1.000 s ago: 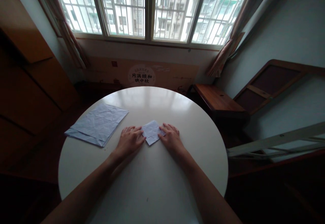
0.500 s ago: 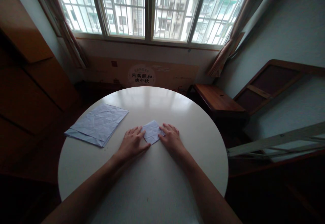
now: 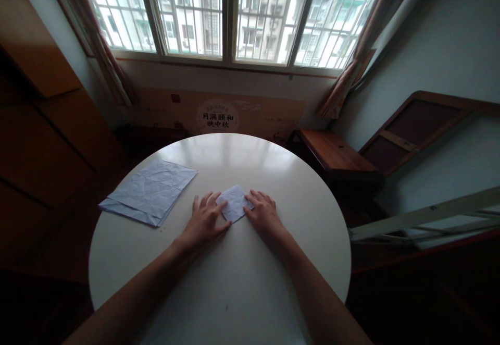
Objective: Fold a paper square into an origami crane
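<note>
Table (image 3: 312, 230) under folded paper (image 3: 235, 204), windows (image 3: 191, 22) beyond

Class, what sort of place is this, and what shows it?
Probably a room in a home, judging by the curtains beside the barred window, the wooden cabinet and the round white table.

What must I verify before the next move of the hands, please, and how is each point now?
1. Small folded paper lies on the table: ok.
2. Left hand is at its left side: ok.
3. Right hand has fingers on its right side: ok.
4. Larger folded paper is apart from both hands: ok.
5. Larger paper lies fully within the table's edge: not ok; its left corner appears to stick out.
6. Small paper's folds are pressed tight: cannot tell.
</note>
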Tool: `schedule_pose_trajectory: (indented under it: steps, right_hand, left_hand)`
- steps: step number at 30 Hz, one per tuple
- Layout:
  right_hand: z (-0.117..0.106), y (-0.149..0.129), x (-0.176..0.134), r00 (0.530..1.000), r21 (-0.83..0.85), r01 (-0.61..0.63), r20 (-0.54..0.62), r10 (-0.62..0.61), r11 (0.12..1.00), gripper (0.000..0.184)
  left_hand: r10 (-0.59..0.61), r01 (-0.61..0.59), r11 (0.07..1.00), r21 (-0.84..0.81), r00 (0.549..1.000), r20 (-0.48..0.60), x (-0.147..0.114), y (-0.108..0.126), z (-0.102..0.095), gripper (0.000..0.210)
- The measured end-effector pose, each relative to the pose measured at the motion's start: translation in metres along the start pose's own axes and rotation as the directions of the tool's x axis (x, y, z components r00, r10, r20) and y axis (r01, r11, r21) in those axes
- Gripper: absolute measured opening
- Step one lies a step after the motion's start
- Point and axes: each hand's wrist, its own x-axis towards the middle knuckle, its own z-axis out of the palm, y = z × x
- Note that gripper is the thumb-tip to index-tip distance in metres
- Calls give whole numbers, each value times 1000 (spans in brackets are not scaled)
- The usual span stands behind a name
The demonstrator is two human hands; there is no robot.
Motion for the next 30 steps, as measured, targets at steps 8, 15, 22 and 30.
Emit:
schedule_pose_trajectory:
  steps: [8,15,22,30]
  right_hand:
    - [1,2,2,1000,-7,-4,10,4,1000,43]
    - [0,1,2,1000,4,-11,17,11,1000,43]
    - [-1,0,1,1000,8,4,9,-4,1000,43]
    - [1,1,2,1000,14,-8,19,8,1000,42]
  left_hand:
    - [265,-250,960,-126,958,113,2,7,-1,39]
    - [279,-266,955,-129,956,96,3,1,1,38]
    - [267,-253,959,-127,957,111,3,2,-1,38]
    - [279,-265,955,-129,955,104,2,1,1,39]
